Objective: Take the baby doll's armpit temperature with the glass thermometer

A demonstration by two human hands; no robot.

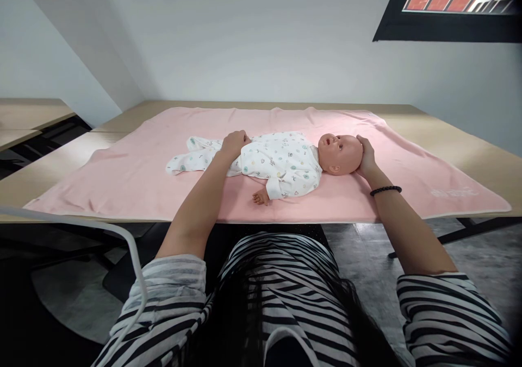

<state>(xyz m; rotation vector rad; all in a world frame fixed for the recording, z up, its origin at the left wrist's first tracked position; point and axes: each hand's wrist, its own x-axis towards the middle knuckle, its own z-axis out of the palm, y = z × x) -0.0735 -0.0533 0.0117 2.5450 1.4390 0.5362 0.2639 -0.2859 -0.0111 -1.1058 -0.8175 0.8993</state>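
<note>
A baby doll (281, 155) in a white printed sleepsuit lies on its back on a pink blanket (130, 166), its head to the right and its legs to the left. My left hand (235, 143) rests at the doll's hips and upper legs with curled fingers; the fingertips are partly hidden. At the other end, my right hand (367, 157) cups the crown of the doll's head (345, 154), fingers wrapped around it. The doll's near hand (261, 196) sticks out of its sleeve on the blanket, close to the table's front edge.
The blanket covers much of a wooden table (452, 138) and reaches its front edge. A white cable (132, 247) runs across the lower left. Another table (32, 111) stands at left. Behind are a white wall (261, 46) and a dark-framed window (448, 27).
</note>
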